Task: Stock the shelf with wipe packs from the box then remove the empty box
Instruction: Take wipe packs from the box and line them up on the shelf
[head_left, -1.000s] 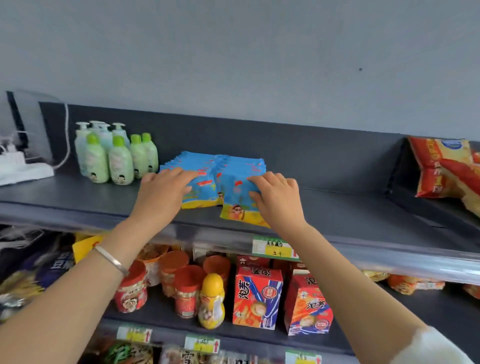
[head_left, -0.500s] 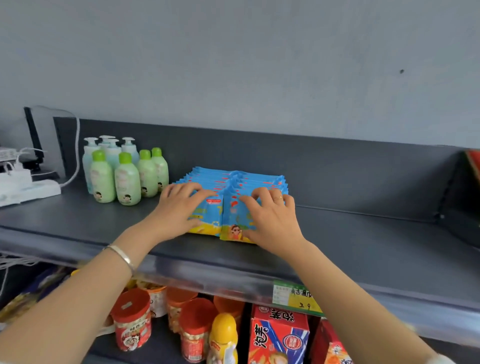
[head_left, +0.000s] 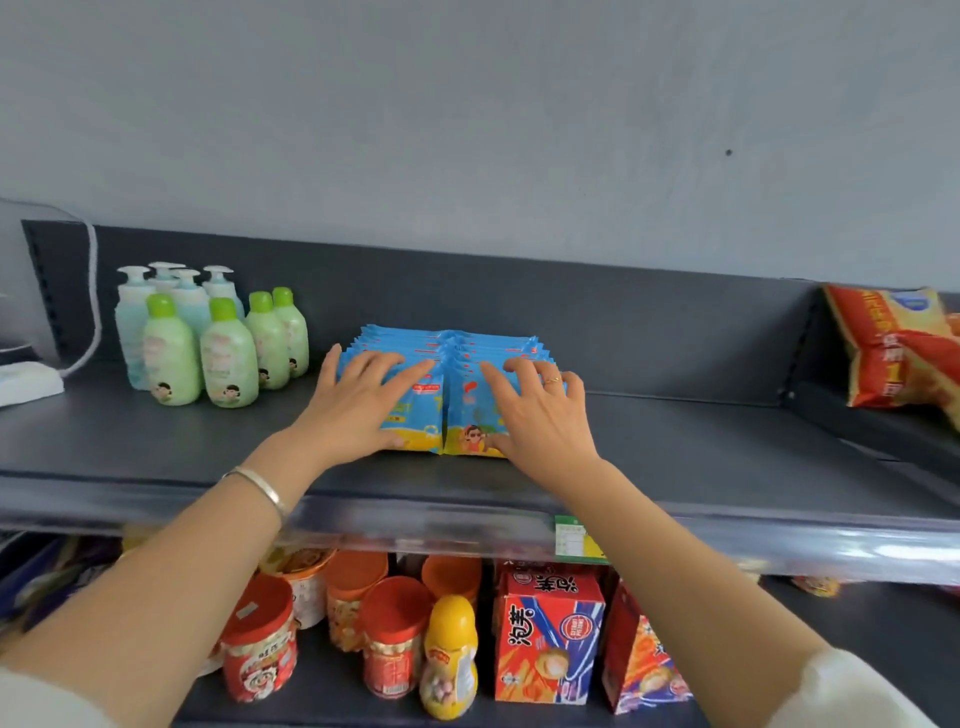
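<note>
Wipe packs (head_left: 447, 344) | 2 rows, shelf (head_left: 727, 457) | L hand (head_left: 358, 410) + R hand (head_left: 540, 415) atop

**Slick film on dull metal**

The wipe packs (head_left: 457, 415) are thin plastic film, smooth and glossy, crinkled at the seams. The shelf (head_left: 701, 447) looks like dark painted metal, matt, with a clear, glossy plastic strip (head_left: 727, 535) along its front edge. The green bottles (head_left: 228, 358) are smooth plastic with a soft sheen. My bangle (head_left: 260, 488) is polished metal. The wall (head_left: 467, 130) behind is matt and faintly mottled.
</note>
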